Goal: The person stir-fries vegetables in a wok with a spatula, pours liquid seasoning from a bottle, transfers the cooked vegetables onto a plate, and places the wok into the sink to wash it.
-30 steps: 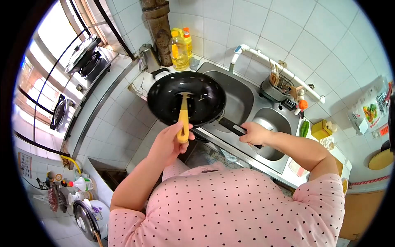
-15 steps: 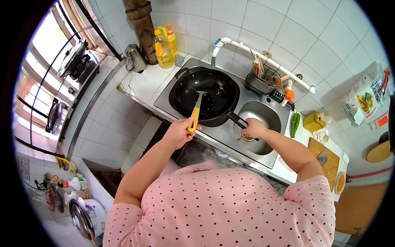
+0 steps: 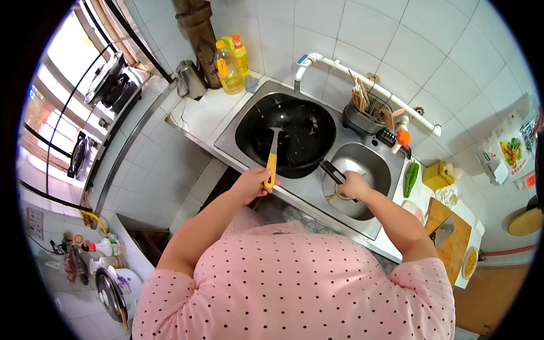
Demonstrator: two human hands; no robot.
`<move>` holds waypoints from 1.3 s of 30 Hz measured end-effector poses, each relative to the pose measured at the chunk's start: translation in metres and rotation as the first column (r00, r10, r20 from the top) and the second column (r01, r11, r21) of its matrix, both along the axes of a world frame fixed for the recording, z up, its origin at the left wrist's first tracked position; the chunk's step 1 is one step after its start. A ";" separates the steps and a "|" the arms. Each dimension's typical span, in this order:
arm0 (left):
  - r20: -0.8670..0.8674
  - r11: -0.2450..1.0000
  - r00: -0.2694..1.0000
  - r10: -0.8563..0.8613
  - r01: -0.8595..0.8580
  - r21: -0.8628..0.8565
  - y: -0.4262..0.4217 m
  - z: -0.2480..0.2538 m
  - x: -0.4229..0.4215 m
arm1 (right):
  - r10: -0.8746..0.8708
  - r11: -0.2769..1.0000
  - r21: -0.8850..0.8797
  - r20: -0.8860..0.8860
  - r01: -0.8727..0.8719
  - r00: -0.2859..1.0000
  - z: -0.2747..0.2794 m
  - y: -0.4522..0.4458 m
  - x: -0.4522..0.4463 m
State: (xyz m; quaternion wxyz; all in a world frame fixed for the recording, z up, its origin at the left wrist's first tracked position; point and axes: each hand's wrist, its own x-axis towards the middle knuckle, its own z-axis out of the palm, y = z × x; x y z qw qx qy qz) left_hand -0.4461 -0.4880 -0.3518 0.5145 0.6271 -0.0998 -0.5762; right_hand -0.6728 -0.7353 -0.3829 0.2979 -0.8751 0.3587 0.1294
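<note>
A black wok (image 3: 300, 133) sits over the larger, left basin of the steel sink (image 3: 306, 195), with small pale bits inside it. My right hand (image 3: 355, 187) is closed round the wok's black handle, above the smaller basin. In my left hand (image 3: 253, 185) is the yellow handle of a spatula (image 3: 272, 164), its metal end resting inside the wok. The white faucet (image 3: 302, 71) rises behind the wok.
Oil bottles (image 3: 229, 71) and a metal kettle (image 3: 191, 79) stand at the back left. To the right are a utensil basket (image 3: 364, 120), a green pepper (image 3: 411, 180), and a cutting board (image 3: 447, 241) with a cleaver (image 3: 443, 231). Left is the gas stove (image 3: 116, 102).
The wok has moved right and down, from over the counter's edge onto the sink's left basin. Both hands have kept their holds, and the view has shifted.
</note>
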 end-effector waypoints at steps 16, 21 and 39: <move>0.270 0.915 0.881 -0.388 0.332 0.231 -0.015 -0.041 0.077 | -0.060 0.997 0.028 -0.253 0.070 0.966 -0.002 0.014 0.051; 0.801 0.863 0.366 -0.473 0.375 0.338 -0.017 -0.059 0.089 | -0.073 0.996 0.030 -0.245 0.083 0.967 -0.005 0.011 0.056; 0.907 0.929 0.263 -0.329 0.265 0.260 -0.128 -0.060 0.259 | 0.005 0.927 -0.373 0.118 0.039 0.993 0.016 0.066 0.117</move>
